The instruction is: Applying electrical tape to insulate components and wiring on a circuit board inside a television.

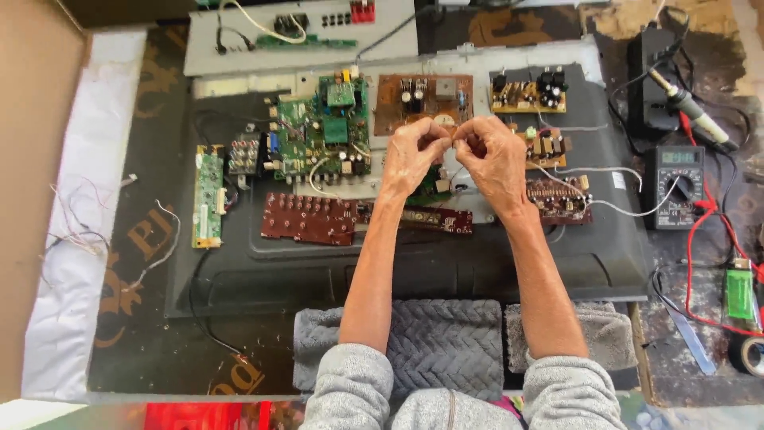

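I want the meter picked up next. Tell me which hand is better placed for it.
Right, probably. The multimeter lies on the right side, nearer the right hand. The left hand would have to cross over. Both hands are pinched together over the circuit boards.

Pinched item between hands [454, 147] indiscernible
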